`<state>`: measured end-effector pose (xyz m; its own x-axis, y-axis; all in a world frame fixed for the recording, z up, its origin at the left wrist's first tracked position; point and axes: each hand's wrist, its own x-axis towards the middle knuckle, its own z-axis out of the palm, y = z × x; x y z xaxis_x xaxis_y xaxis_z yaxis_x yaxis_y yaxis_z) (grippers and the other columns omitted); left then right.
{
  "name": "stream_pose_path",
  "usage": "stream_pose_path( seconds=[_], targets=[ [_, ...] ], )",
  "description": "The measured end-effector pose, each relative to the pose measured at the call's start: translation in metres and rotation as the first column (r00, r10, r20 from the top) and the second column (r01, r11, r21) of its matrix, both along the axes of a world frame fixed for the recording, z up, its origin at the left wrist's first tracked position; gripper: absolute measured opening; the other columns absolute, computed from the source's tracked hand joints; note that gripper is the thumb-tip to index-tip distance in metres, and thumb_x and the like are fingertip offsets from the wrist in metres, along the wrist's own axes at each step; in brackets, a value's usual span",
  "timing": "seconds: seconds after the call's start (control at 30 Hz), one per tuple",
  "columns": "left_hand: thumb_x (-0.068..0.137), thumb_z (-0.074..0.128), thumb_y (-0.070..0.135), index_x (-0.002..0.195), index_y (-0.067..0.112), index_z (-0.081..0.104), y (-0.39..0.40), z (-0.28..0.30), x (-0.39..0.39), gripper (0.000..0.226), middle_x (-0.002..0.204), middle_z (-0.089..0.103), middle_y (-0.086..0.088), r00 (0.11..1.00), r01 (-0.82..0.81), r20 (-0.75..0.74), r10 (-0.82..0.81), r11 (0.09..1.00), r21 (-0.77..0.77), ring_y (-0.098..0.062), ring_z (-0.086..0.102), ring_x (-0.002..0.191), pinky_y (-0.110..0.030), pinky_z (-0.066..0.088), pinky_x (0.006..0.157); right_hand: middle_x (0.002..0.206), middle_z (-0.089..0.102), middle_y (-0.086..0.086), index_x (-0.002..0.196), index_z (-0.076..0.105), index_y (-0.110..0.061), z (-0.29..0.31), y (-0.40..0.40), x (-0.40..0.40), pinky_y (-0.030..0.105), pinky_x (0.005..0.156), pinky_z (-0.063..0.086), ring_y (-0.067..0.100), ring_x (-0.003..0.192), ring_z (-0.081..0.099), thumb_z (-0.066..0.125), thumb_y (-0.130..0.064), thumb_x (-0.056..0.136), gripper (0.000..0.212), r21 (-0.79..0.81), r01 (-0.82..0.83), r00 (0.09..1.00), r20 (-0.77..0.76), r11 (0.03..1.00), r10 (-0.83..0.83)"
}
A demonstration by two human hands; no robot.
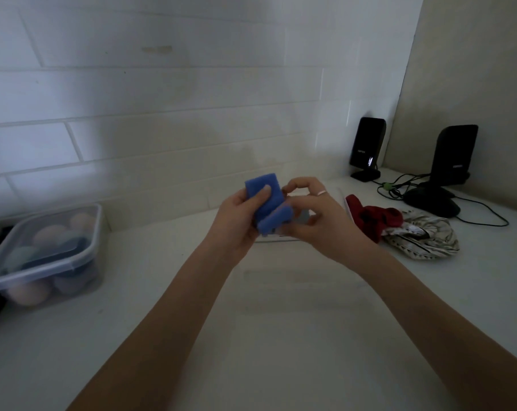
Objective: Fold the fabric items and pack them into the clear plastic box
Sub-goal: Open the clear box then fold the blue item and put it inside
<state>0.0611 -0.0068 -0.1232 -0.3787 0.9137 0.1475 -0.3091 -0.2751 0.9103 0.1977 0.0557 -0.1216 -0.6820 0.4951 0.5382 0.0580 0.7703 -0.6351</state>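
A small blue fabric piece [269, 200], partly folded, is held up above the white counter in the middle of the view. My left hand [239, 215] grips its left side with the thumb pressed on the front. My right hand [316, 215], with a ring on one finger, pinches the folded lower edge of the blue piece. A red fabric item [373, 216] and a cream patterned fabric item [423, 238] lie crumpled on the counter to the right. A clear plastic box [44, 256] with a lid stands at the left, with several rounded fabric items inside.
Two black speakers [367, 146] [454, 155] stand at the back right, with a black mouse [432, 203] and cables in front of them. A white tiled wall [162, 114] runs behind the counter [281, 321]. Something clear and flat lies under my hands, mostly hidden.
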Motion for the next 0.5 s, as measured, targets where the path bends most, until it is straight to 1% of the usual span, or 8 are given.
stream_pose_path(
  seconds=[0.1, 0.2, 0.27, 0.3, 0.33, 0.4, 0.43, 0.5],
  targets=[
    [0.089, 0.051, 0.000, 0.115, 0.009, 0.058, -0.003, 0.001, 0.003, 0.027, 0.097, 0.068, -0.011, 0.981, -0.050, -0.185, 0.053, 0.999, 0.022, -0.016, 0.069, 0.080, -0.023, 0.058, 0.068, 0.107, 0.057, 0.006, 0.095, 0.070, -0.008, 0.006, 0.001, 0.004, 0.016, 0.078, 0.044, 0.012, 0.088, 0.054, 0.068, -0.018, 0.081, 0.017, -0.053, 0.031, 0.995, -0.090, 0.998, -0.036],
    [0.091, 0.049, 0.001, 0.114, 0.017, 0.056, -0.004, 0.002, 0.008, 0.029, 0.102, 0.068, -0.009, 0.979, 0.038, -0.200, -0.027, 0.998, 0.053, -0.018, 0.069, 0.089, -0.025, 0.058, 0.077, 0.103, 0.064, 0.019, 0.100, 0.069, -0.005, 0.007, 0.002, 0.008, 0.028, 0.078, 0.046, 0.019, 0.081, 0.055, 0.064, -0.019, 0.085, 0.022, -0.129, 0.029, 0.989, -0.138, 0.991, -0.047],
    [0.090, 0.050, 0.000, 0.115, 0.012, 0.054, -0.006, 0.004, 0.009, 0.028, 0.106, 0.067, -0.013, 0.986, 0.100, -0.142, -0.091, 0.993, 0.061, -0.021, 0.069, 0.091, -0.028, 0.058, 0.077, 0.103, 0.063, 0.017, 0.096, 0.070, -0.008, 0.007, 0.000, 0.009, 0.028, 0.078, 0.047, 0.021, 0.083, 0.056, 0.065, -0.020, 0.084, 0.018, -0.105, 0.025, 0.990, -0.135, 0.994, -0.040],
    [0.089, 0.050, -0.002, 0.116, 0.010, 0.053, -0.006, 0.005, 0.008, 0.030, 0.106, 0.066, -0.014, 0.987, 0.113, -0.119, -0.104, 0.991, 0.067, -0.021, 0.070, 0.088, -0.028, 0.059, 0.075, 0.102, 0.062, 0.013, 0.087, 0.070, -0.015, 0.008, 0.000, 0.009, 0.025, 0.078, 0.047, 0.022, 0.087, 0.056, 0.067, -0.019, 0.082, 0.007, -0.089, 0.017, 0.990, -0.140, 0.996, -0.030],
    [0.087, 0.051, -0.004, 0.117, 0.007, 0.051, -0.006, 0.006, 0.007, 0.032, 0.105, 0.065, -0.016, 0.989, 0.113, -0.103, -0.106, 0.991, 0.069, -0.021, 0.070, 0.086, -0.027, 0.059, 0.073, 0.101, 0.060, 0.008, 0.076, 0.067, -0.025, 0.008, 0.000, 0.010, 0.019, 0.077, 0.046, 0.020, 0.089, 0.056, 0.069, -0.017, 0.080, 0.009, -0.084, 0.013, 0.988, -0.149, 0.996, -0.026],
    [0.087, 0.051, -0.005, 0.122, 0.002, 0.049, -0.005, 0.006, 0.005, 0.036, 0.105, 0.065, -0.016, 0.993, 0.104, -0.068, -0.100, 0.993, 0.062, -0.020, 0.070, 0.083, -0.024, 0.058, 0.069, 0.099, 0.056, -0.004, 0.068, 0.060, -0.037, 0.008, 0.001, 0.012, 0.012, 0.073, 0.045, 0.011, 0.087, 0.055, 0.072, -0.013, 0.076, 0.029, -0.071, -0.002, 0.985, -0.171, 0.998, -0.011],
    [0.087, 0.051, -0.005, 0.123, -0.001, 0.049, -0.005, 0.005, 0.004, 0.036, 0.103, 0.065, -0.016, 0.994, 0.100, -0.050, -0.097, 0.993, 0.059, -0.019, 0.070, 0.083, -0.023, 0.058, 0.067, 0.100, 0.056, -0.008, 0.071, 0.063, -0.034, 0.008, 0.001, 0.012, 0.012, 0.071, 0.045, 0.006, 0.085, 0.055, 0.074, -0.012, 0.075, 0.025, -0.070, -0.016, 0.982, -0.187, 0.997, 0.003],
    [0.088, 0.051, -0.003, 0.122, -0.003, 0.051, -0.005, 0.004, 0.003, 0.034, 0.102, 0.066, -0.015, 0.994, 0.097, -0.051, -0.095, 0.994, 0.043, -0.019, 0.070, 0.085, -0.022, 0.058, 0.069, 0.100, 0.059, -0.006, 0.086, 0.070, -0.016, 0.007, 0.002, 0.011, 0.011, 0.071, 0.043, -0.001, 0.082, 0.056, 0.074, -0.011, 0.075, 0.013, -0.067, -0.049, 0.984, -0.174, 0.997, 0.036]
  ],
)
